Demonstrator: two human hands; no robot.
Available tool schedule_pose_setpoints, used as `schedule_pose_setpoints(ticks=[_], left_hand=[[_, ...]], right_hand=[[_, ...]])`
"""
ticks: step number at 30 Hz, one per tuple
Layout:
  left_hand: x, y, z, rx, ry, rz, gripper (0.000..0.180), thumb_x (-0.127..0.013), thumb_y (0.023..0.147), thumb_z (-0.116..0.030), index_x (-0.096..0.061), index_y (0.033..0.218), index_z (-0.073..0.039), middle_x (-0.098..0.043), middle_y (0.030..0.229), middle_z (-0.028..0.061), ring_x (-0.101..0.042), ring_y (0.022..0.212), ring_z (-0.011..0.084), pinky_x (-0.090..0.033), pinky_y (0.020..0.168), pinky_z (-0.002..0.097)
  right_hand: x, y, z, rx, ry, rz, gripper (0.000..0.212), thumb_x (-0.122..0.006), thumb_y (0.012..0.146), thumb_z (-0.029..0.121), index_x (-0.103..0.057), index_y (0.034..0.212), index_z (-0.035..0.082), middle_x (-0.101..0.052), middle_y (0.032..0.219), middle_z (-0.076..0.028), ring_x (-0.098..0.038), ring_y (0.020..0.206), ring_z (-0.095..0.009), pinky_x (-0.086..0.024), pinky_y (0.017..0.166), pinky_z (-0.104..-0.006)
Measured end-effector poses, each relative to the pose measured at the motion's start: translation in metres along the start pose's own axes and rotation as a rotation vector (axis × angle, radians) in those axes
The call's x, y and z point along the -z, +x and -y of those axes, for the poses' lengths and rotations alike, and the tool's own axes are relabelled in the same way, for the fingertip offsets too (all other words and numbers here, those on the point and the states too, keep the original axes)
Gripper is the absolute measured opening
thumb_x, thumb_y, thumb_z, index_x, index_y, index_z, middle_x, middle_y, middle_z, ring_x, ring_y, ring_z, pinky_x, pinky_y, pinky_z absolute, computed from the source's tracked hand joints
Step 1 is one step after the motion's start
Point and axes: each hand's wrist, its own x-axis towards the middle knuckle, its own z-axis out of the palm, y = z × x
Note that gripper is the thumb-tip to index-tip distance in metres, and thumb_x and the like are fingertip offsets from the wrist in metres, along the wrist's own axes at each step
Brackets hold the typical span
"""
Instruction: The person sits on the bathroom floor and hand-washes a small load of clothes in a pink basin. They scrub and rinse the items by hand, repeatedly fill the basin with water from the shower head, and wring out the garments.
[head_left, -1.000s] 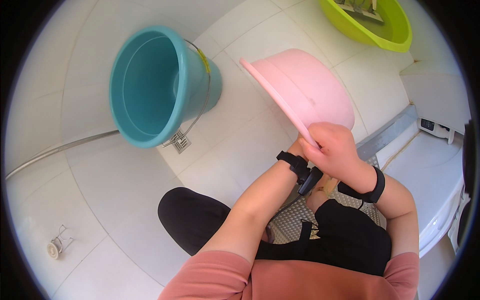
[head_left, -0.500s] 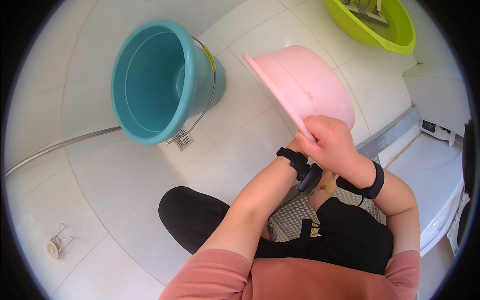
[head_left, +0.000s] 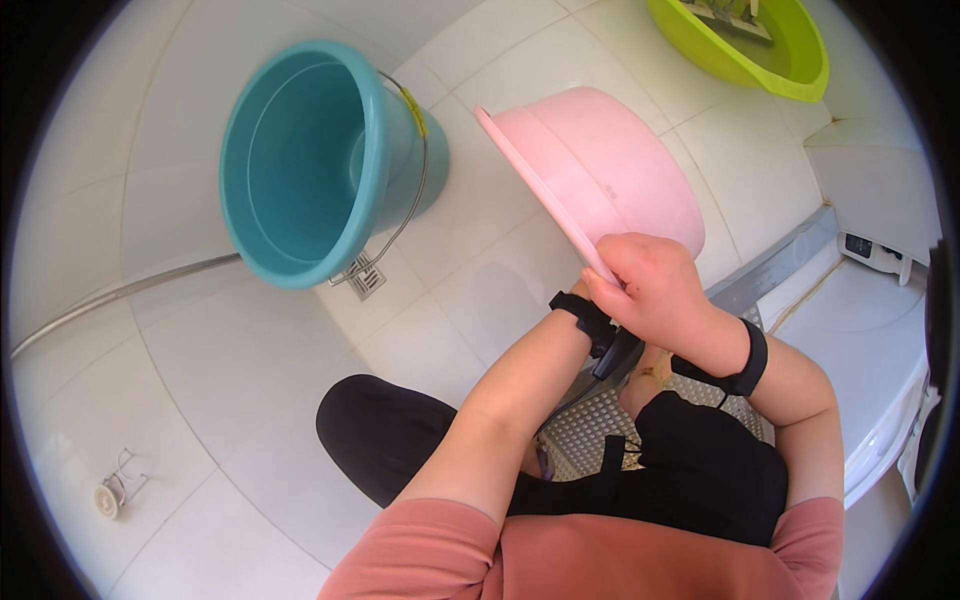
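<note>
A pink plastic basin point(head_left: 610, 170) is held tilted on its side above the floor, its rim toward the lower left and its outer wall toward me. My right hand point(head_left: 648, 285) is closed round the near end of that rim, thumb over the edge. My left hand point(head_left: 581, 288) reaches in at the same end, inside the basin's rim. Only a sliver beyond its wrist shows; its fingers are hidden behind the basin and my right hand. Black bands are on both wrists, with a dark device by the left one.
A teal bucket point(head_left: 300, 165) with a wire handle stands left of the basin, beside a floor drain point(head_left: 366, 278). At the upper right sits a lime-green tub point(head_left: 800, 85) with something dark and pale in it. A white toilet point(head_left: 850, 330) is at the right. A hose point(head_left: 130, 296) runs along the left.
The basin and my right hand have shifted slightly left, and the basin has turned a little. My right hand keeps its hold on the rim.
</note>
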Motion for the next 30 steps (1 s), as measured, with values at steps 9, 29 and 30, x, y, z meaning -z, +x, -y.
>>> schedule_pose_setpoints(ticks=[9, 29, 30], left_hand=[[-0.002, -0.001, -0.001, -0.009, -0.007, -0.016, 0.032, -0.056, 0.088, -0.015, -0.049, 0.116, -0.003, -0.059, 0.098, 0.008, -0.058, 0.086, 0.016, -0.049, 0.075, 0.028], [-0.004, -0.003, 0.0, -0.01, -0.014, -0.039, 0.033, -0.054, 0.089, -0.016, -0.047, 0.119, -0.003, -0.059, 0.1, 0.0087, -0.058, 0.088, 0.0168, -0.05, 0.076, 0.0285], [-0.004, -0.003, 0.0, -0.01, -0.013, -0.04, 0.033, -0.054, 0.089, -0.016, -0.047, 0.119, -0.003, -0.059, 0.1, 0.0087, -0.058, 0.088, 0.0168, -0.05, 0.076, 0.0286]], right_hand=[[0.0, -0.001, 0.003, 0.049, 0.005, 0.023, 0.02, -0.061, 0.075, 0.016, -0.047, 0.066, 0.005, -0.051, 0.06, -0.012, -0.053, 0.057, -0.033, -0.042, 0.05, -0.0413], [0.004, -0.002, 0.009, 0.024, 0.049, 0.135, 0.02, -0.062, 0.076, 0.019, -0.051, 0.067, 0.005, -0.054, 0.061, -0.013, -0.055, 0.059, -0.034, -0.043, 0.052, -0.0426], [0.004, -0.003, 0.008, 0.025, 0.045, 0.14, 0.02, -0.062, 0.076, 0.019, -0.051, 0.067, 0.005, -0.054, 0.061, -0.013, -0.055, 0.059, -0.034, -0.043, 0.052, -0.0426]])
